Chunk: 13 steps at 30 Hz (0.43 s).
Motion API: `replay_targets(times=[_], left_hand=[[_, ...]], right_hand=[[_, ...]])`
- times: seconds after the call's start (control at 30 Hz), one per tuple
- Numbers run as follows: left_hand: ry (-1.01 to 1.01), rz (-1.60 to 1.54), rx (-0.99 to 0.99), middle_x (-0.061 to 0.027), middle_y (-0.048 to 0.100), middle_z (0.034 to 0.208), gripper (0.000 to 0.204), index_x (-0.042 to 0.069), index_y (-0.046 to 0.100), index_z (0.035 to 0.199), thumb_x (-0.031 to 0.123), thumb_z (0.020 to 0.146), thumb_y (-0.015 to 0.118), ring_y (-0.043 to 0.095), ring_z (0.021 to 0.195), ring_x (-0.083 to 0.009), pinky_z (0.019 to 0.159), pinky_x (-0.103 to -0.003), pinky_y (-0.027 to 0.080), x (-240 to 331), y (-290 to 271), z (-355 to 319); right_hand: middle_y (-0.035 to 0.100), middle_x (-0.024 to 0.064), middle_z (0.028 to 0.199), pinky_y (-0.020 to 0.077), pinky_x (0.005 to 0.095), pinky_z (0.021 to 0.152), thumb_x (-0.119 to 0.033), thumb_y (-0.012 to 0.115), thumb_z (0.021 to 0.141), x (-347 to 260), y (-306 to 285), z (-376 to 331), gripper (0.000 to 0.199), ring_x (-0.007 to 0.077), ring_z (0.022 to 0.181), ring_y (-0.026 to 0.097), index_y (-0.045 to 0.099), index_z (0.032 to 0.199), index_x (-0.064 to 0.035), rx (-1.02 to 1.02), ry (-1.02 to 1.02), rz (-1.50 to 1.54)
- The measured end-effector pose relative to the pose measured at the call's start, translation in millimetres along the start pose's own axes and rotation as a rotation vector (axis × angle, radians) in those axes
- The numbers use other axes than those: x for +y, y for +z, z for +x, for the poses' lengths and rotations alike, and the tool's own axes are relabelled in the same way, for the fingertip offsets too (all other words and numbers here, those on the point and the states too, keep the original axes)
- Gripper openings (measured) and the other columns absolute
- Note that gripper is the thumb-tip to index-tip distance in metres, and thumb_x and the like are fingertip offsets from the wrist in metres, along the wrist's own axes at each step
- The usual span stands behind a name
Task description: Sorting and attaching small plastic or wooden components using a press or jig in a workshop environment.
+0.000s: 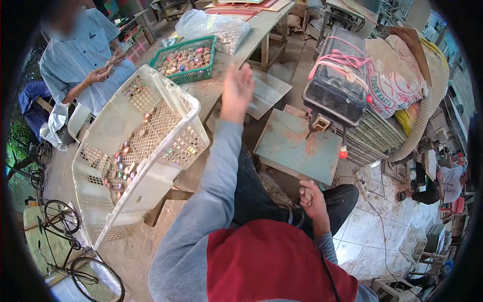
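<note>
My left hand (238,91) is stretched forward over the table edge, right of a green plastic basket (214,55). Its fingers look extended and apart, slightly blurred, with nothing seen in them. My right hand (313,199) rests above my right thigh, palm up. Its fingers are curled in, and whatever they may hold is too small to make out. The basket carries many small round wooden pieces (183,63), some with coloured tops. A large white crate (188,113), tilted at my left, has similar pieces scattered at its bottom.
Before my knees, a machine with a black housing (334,93) and pink cord stands over a green board (289,146) strewn with shavings. A clear bag of pieces (221,32) lies behind the basket. Another person (93,55) handles something small at the far left. A bicycle (70,241) is at lower left.
</note>
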<state>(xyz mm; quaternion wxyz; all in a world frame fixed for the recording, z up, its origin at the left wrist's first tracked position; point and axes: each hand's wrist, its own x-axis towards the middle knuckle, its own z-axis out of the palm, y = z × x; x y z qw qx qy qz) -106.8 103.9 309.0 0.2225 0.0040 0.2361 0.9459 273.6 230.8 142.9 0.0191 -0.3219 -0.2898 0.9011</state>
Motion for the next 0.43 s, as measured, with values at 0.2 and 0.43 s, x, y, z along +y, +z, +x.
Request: replay_targets(times=[0.2, 0.43], left_hand=[[-0.107, 0.952, -0.305, 0.0006, 0.065, 0.093, 0.030, -0.001, 0.068, 0.114, 0.020, 0.093, 0.067, 0.057, 0.083, -0.0086, 0.073, -0.024, 0.045, -103, -55, -130], [0.271, 1.441, -0.927, -0.0088, 0.068, 0.104, 0.032, 0.004, 0.068, 0.119, 0.022, 0.093, 0.070, 0.061, 0.094, -0.0240, 0.094, -0.034, 0.047, -150, -71, -202]], right_hand=[[0.062, 0.0081, 0.092, 0.0394, 0.0255, 0.051, -0.005, 0.059, 0.083, -12, 13, 5, 0.029, 0.0153, 0.068, 0.052, 0.059, 0.112, -0.0051, -0.135, -0.015, 0.289], [0.061, 0.0078, 0.091, 0.0444, 0.0321, 0.061, -0.019, 0.065, 0.081, -20, 17, 17, 0.039, 0.0197, 0.072, 0.056, 0.056, 0.117, -0.0057, -0.008, -0.185, 0.362]])
